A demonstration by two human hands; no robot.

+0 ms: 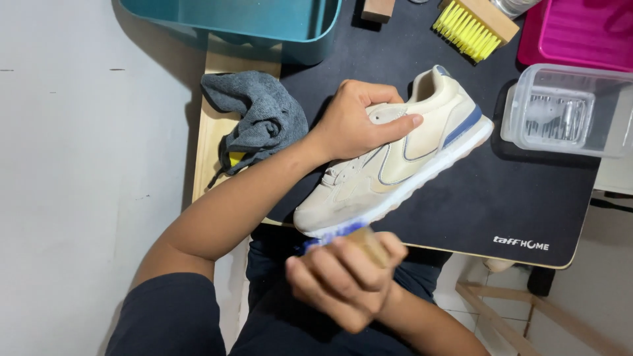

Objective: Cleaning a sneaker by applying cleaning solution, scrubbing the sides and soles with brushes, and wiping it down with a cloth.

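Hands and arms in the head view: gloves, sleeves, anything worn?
Both hands are bare: no gloves, rings or watch visible on the left hand or the right hand, which is motion-blurred. Both forearms are uncovered. A dark navy short sleeve covers the left upper arm, ending above the elbow. The right arm's sleeve is out of frame. No markings or bands show.

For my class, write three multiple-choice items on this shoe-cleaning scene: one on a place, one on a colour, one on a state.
1. Where does the grey cloth lie?
A. left of the sneaker
B. inside the pink tray
C. on the floor

2. What colour are the bristles of the idle brush?
A. black
B. yellow
C. red

3. What is the left hand doing?
A. hanging free
B. holding the sneaker
C. gripping the cloth

Answers: A, it lies at the table's left edge; B, bright yellow bristles; B, fingers press on the shoe's upper.
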